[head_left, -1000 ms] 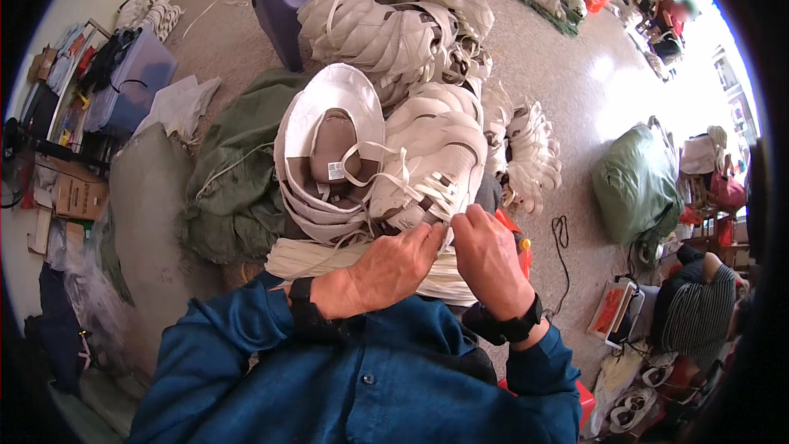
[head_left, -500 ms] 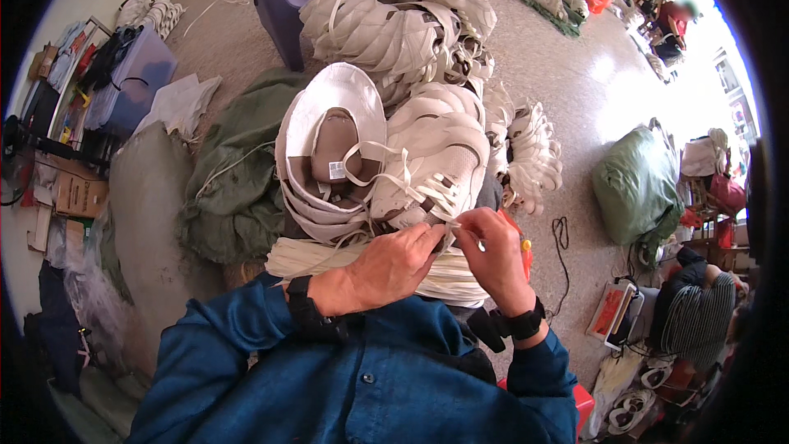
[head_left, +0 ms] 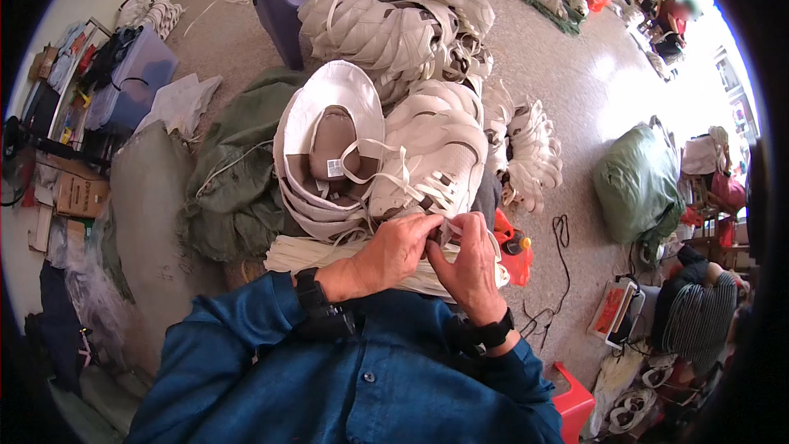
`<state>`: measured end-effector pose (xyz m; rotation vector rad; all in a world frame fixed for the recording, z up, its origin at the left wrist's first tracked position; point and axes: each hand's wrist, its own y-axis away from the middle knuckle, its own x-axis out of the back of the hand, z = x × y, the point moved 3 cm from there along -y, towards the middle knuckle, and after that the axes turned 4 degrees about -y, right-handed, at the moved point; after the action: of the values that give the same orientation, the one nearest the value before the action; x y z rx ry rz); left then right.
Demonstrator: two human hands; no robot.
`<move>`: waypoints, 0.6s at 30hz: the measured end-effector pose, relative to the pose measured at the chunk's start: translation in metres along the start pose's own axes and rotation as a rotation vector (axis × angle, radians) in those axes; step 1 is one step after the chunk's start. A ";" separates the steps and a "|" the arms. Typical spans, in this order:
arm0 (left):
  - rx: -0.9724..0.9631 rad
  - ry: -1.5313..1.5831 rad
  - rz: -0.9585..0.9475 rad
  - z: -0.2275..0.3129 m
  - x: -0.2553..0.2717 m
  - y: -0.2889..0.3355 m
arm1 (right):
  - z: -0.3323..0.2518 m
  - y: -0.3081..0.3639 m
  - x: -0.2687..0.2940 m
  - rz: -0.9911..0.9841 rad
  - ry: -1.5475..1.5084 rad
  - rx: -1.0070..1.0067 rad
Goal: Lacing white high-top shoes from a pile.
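Note:
A cream shoe upper (head_left: 431, 173), with white lace loops across its front, lies on a stack of like uppers before me. My left hand (head_left: 390, 253) is closed on the near edge of this shoe upper, fingers pinched on its greyish-brown part. Right beside it, my right hand (head_left: 470, 271) pinches at the same edge, where a short bit of white shoelace (head_left: 449, 220) shows by the fingertips. The fingers partly hide what they grip. Under my hands lies a thick bundle of cream laces (head_left: 300, 258). To the left, nested uppers (head_left: 333, 82) hold a brown piece (head_left: 334, 140) with a white label.
Large coils of cream uppers (head_left: 374, 37) stand beyond, near a purple chair (head_left: 275, 0). Green sacks (head_left: 234, 173) lie to the left, and a stuffed green sack (head_left: 633, 181) stands to the right. A red stool (head_left: 571, 399) and an orange bag (head_left: 516, 259) are at my right. Another person (head_left: 674, 20) sits far off.
My right hand has moved left and in against the shoe upper's edge, next to my left hand. The orange bag and red stool show more now.

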<state>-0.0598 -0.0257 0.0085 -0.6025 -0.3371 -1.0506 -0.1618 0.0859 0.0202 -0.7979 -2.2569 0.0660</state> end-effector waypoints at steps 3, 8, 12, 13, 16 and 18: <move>0.047 0.050 0.048 -0.006 -0.004 -0.004 | 0.000 0.001 -0.001 0.010 0.014 -0.052; 0.066 0.021 0.133 -0.007 -0.008 -0.005 | -0.002 0.006 -0.001 0.038 0.035 -0.023; 0.036 -0.020 0.136 -0.001 -0.002 -0.005 | -0.010 0.006 0.000 0.009 -0.048 -0.082; 0.009 -0.015 0.140 -0.001 0.000 -0.005 | -0.009 0.005 0.000 0.005 -0.106 -0.137; -0.037 -0.037 0.141 -0.003 0.003 -0.006 | -0.014 -0.001 0.000 0.002 -0.105 -0.118; -0.055 -0.059 0.131 0.000 0.005 -0.007 | -0.015 -0.002 0.001 -0.003 -0.115 -0.129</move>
<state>-0.0635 -0.0322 0.0130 -0.6966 -0.3162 -0.9196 -0.1537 0.0824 0.0323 -0.8781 -2.3904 -0.0372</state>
